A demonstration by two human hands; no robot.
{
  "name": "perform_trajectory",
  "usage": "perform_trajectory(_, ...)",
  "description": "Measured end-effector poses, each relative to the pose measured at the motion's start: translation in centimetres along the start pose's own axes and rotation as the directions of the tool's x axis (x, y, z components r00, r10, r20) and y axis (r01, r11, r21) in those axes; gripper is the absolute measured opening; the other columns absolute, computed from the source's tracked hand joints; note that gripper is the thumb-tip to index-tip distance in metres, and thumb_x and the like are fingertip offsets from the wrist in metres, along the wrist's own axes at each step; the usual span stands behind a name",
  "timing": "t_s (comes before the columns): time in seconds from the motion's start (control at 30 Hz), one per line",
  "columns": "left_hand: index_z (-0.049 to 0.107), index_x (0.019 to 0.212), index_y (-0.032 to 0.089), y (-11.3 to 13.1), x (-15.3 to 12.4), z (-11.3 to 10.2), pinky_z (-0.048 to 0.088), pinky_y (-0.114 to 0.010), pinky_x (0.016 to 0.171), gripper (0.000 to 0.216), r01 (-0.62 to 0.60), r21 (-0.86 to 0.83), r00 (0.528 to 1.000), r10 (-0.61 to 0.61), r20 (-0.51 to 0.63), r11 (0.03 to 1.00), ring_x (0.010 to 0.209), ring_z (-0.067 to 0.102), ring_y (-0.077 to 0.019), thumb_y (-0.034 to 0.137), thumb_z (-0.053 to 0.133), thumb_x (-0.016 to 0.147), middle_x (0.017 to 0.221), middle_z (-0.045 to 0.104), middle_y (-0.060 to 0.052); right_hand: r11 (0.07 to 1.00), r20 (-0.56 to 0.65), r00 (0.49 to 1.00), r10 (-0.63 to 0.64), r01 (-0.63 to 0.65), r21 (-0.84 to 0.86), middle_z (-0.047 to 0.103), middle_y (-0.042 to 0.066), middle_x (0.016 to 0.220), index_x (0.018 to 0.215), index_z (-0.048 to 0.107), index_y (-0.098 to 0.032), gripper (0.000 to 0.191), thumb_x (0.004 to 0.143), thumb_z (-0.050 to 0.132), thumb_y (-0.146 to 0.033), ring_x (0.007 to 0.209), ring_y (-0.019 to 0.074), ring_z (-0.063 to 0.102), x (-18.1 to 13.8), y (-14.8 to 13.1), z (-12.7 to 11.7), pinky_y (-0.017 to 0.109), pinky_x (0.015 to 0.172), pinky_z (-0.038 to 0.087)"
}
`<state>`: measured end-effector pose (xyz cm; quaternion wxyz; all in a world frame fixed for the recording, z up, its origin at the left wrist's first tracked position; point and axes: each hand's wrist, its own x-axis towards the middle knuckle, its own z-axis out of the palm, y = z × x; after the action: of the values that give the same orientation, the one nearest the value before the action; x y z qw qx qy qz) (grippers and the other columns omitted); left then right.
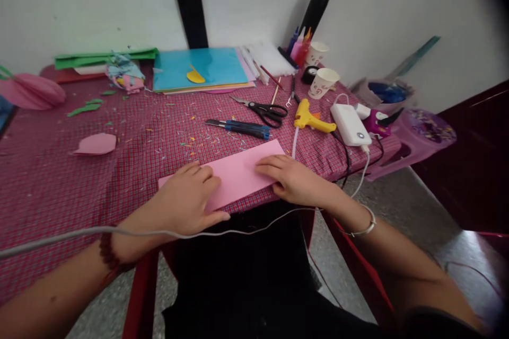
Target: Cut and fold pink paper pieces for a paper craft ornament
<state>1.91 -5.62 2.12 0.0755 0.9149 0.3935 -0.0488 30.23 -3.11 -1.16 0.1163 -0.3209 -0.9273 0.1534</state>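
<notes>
A folded pink paper sheet lies at the near edge of the table on a red checked cloth. My left hand rests flat on the sheet's left end, fingers stretched out and pressing down. On the right end lies my right hand, fingers also flat on the paper. Neither hand grips anything. A thin grey cable runs across in front of my wrists.
Beyond the sheet lie a blue utility knife, black scissors, a yellow glue gun and a white power bank. Coloured paper stacks, paper cups, a black flask and pink paper shapes sit further back and left.
</notes>
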Motion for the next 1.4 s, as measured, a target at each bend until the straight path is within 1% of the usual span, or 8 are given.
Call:
perform_trajectory(0.1,0.066,0.100,0.012,1.1,0.3,0.0,0.039,-0.056,0.103,0.050,0.010,0.071,1.000,-0.009,-0.014,0.997,0.098,0.060,-0.0358,0.058,0.058,0.083,0.097,0.065,-0.016,1.000,-0.033,0.999,0.016,-0.016,-0.002,0.063,0.015,0.125,0.127,0.059,-0.013,0.052,0.076,0.053,-0.003,0.116,0.0268,0.058,0.3,0.4,0.1,0.047,0.100,0.047)
perform_trajectory(0.23,0.065,0.099,0.013,1.2,0.6,0.3,0.042,-0.054,0.098,0.035,0.021,0.089,0.999,-0.018,-0.032,0.996,0.095,0.061,-0.0341,0.045,0.060,0.085,0.095,0.064,-0.015,0.999,-0.053,0.998,0.044,-0.045,-0.002,0.065,0.015,0.121,0.124,0.061,-0.013,0.048,0.078,0.052,-0.002,0.111,0.0260,0.061,0.3,0.8,0.0,0.045,0.096,0.050)
perform_trajectory(0.33,0.066,0.099,0.013,0.8,0.5,0.3,0.045,-0.053,0.090,0.044,0.018,0.066,1.000,-0.018,-0.003,0.998,0.096,0.059,-0.0358,0.054,0.058,0.085,0.098,0.063,-0.016,0.999,-0.043,0.998,0.041,-0.039,0.034,0.064,0.014,0.123,0.125,0.060,-0.015,0.045,0.081,0.060,-0.009,0.113,0.0252,0.060,0.1,1.1,-0.3,0.044,0.099,0.048)
perform_trajectory(0.43,0.066,0.102,0.014,0.1,0.5,0.3,0.046,-0.051,0.086,0.051,0.022,0.044,0.999,-0.023,0.037,0.999,0.097,0.058,-0.0360,0.061,0.060,0.082,0.103,0.063,-0.016,0.996,-0.019,0.999,0.037,-0.035,0.087,0.062,0.014,0.126,0.128,0.058,-0.014,0.049,0.082,0.071,-0.027,0.116,0.0259,0.059,0.0,1.2,-0.9,0.044,0.101,0.046)
perform_trajectory(0.57,0.066,0.106,0.016,-0.6,0.6,0.3,0.045,-0.048,0.086,0.053,0.022,0.006,0.998,-0.022,0.050,1.000,0.098,0.057,-0.0332,0.064,0.058,0.083,0.106,0.062,-0.014,0.993,0.006,0.999,0.031,-0.032,0.117,0.062,0.014,0.127,0.128,0.058,-0.015,0.054,0.082,0.072,-0.040,0.118,0.0269,0.058,0.1,1.1,-1.3,0.045,0.103,0.045)
perform_trajectory(0.87,0.067,0.110,0.018,-1.6,0.7,0.8,0.046,-0.047,0.087,0.051,0.024,-0.087,1.000,-0.023,0.021,0.996,0.101,0.057,-0.0321,0.060,0.060,0.083,0.110,0.063,-0.013,0.993,0.004,0.999,0.044,-0.044,0.109,0.064,0.014,0.124,0.125,0.060,-0.014,0.047,0.084,0.070,-0.035,0.115,0.0265,0.059,0.4,0.9,-1.5,0.045,0.101,0.045)
perform_trajectory(1.27,0.066,0.110,0.017,-1.6,0.7,0.9,0.046,-0.047,0.086,0.049,0.018,-0.096,0.999,-0.013,0.049,0.995,0.098,0.057,-0.0306,0.059,0.055,0.087,0.108,0.061,-0.013,0.999,-0.002,0.999,0.037,-0.037,0.032,0.063,0.013,0.122,0.122,0.062,-0.014,0.043,0.084,0.069,-0.032,0.112,0.0272,0.058,0.2,0.7,-0.9,0.044,0.100,0.045)
perform_trajectory(1.4,0.066,0.108,0.017,-1.7,0.6,1.2,0.047,-0.048,0.085,0.051,0.011,-0.083,1.000,-0.009,0.027,0.997,0.098,0.056,-0.0322,0.061,0.051,0.088,0.108,0.061,-0.013,0.999,0.000,0.999,0.042,-0.042,0.007,0.063,0.013,0.122,0.121,0.062,-0.014,0.041,0.083,0.069,-0.025,0.112,0.0272,0.058,0.3,0.6,-0.7,0.044,0.100,0.045)
